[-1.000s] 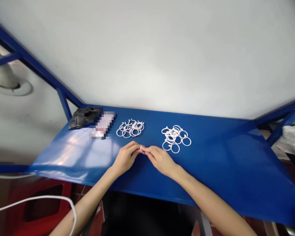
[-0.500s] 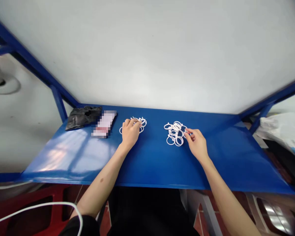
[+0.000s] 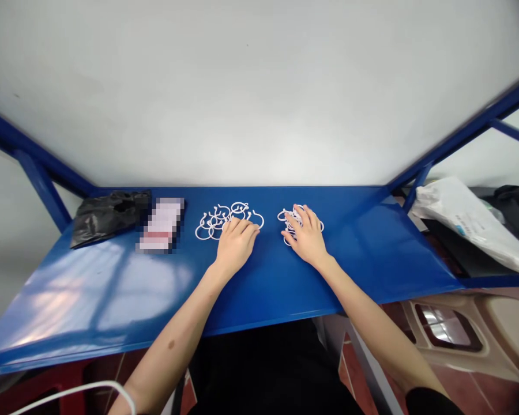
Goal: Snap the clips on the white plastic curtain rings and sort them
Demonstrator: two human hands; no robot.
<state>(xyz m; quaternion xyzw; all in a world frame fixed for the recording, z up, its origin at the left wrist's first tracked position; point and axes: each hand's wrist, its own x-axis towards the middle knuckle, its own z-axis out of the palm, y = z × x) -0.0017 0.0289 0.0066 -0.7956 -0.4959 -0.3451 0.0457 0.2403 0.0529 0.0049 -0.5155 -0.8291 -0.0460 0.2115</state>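
Two clusters of white plastic curtain rings lie on the blue table. In the left cluster of rings [image 3: 211, 225], several show open gaps with small knobs at their ends. My left hand [image 3: 236, 245] rests at that cluster's near right edge, its thumb and fingers closed on the rim of a ring [image 3: 262, 218]. Spread fingers of my right hand [image 3: 307, 236] lie over the right cluster of rings [image 3: 282, 215], covering most of it. Whether those covered rings are open or fastened cannot be seen.
Left of the rings lies a blurred, pale flat item [image 3: 161, 222], with a black plastic bag [image 3: 108, 216] beyond it. A white plastic bag [image 3: 462, 216] sits past the table's right end. A beige plastic chair [image 3: 493, 328] stands below right. A white cable [image 3: 82, 387] crosses the lower left.
My right hand has moved from pinching a ring at the right cluster's edge to lying spread on top. My left hand has shifted to its cluster's near right edge, uncovering more rings. The view has turned.
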